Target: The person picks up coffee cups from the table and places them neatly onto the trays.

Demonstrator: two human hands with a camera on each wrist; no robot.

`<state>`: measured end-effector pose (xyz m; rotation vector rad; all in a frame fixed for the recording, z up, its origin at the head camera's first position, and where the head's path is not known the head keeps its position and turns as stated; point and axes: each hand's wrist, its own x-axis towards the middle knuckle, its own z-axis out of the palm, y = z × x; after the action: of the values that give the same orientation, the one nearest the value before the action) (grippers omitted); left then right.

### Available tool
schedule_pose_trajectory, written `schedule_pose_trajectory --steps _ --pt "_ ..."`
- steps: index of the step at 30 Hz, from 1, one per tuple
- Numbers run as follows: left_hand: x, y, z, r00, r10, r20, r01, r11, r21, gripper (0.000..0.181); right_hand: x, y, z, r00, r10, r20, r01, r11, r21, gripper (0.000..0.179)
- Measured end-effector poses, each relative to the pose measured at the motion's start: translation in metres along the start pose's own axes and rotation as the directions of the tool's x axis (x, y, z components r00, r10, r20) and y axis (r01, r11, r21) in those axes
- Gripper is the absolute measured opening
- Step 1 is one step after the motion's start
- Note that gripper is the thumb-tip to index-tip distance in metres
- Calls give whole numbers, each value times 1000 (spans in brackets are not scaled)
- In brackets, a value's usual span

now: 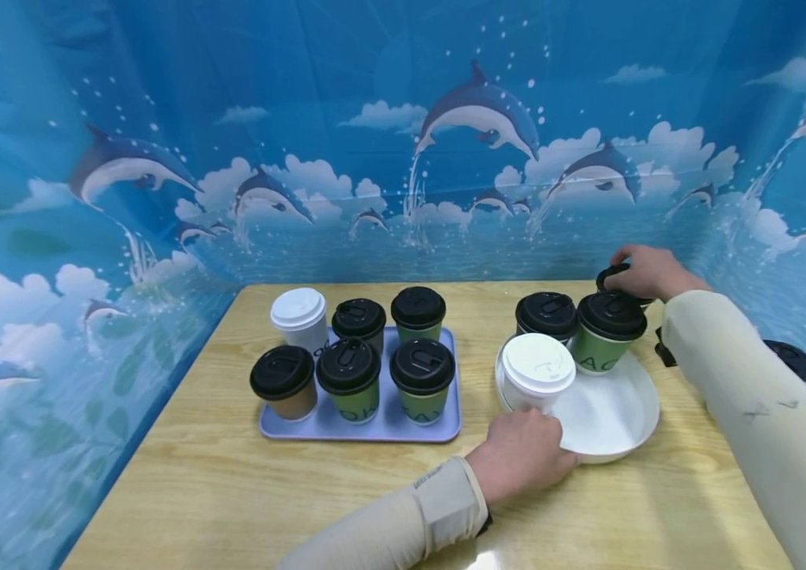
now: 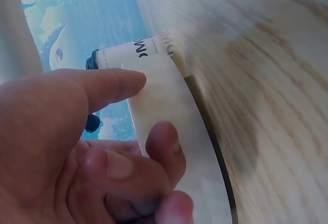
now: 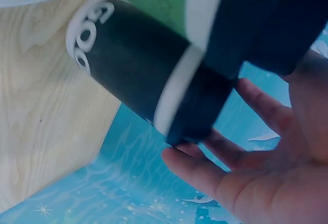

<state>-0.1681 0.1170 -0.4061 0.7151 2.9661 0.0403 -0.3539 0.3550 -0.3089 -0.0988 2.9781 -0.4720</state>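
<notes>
My left hand (image 1: 524, 455) grips the near left rim of a round white bowl (image 1: 610, 416); in the left wrist view its thumb lies against the bowl's outer wall (image 2: 169, 101). Three lidded paper cups stand in the bowl: a white-lidded one (image 1: 538, 366), a green one with a black lid (image 1: 598, 348), and another black-lidded one (image 1: 547, 314). Behind them, my right hand (image 1: 648, 273) holds a black paper cup (image 3: 138, 65) with white letters by its black lid. Whether that cup touches the table cannot be told.
Left of the bowl, a lilac tray (image 1: 389, 431) carries several lidded cups, one white-lidded (image 1: 299, 313) at its back left. Another black lid (image 1: 795, 366) shows beyond the right sleeve. A dolphin-print curtain (image 1: 374, 119) hangs behind the wooden table (image 1: 196, 491).
</notes>
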Motion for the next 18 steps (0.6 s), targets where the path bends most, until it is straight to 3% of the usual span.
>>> schedule_pose_trajectory --steps 6,12,18 --pt "0 -2 0 1000 -9 25 9 1000 -10 42 -1 0 1 989 -17 -149 21 999 24 55" --pt "0 -3 0 1000 -11 28 11 1000 -16 40 -10 -9 -6 956 -59 -289 79 995 58 54" --pt "3 0 1 999 -27 47 28 999 -20 38 -27 -12 -14 931 -34 -365 87 987 132 58"
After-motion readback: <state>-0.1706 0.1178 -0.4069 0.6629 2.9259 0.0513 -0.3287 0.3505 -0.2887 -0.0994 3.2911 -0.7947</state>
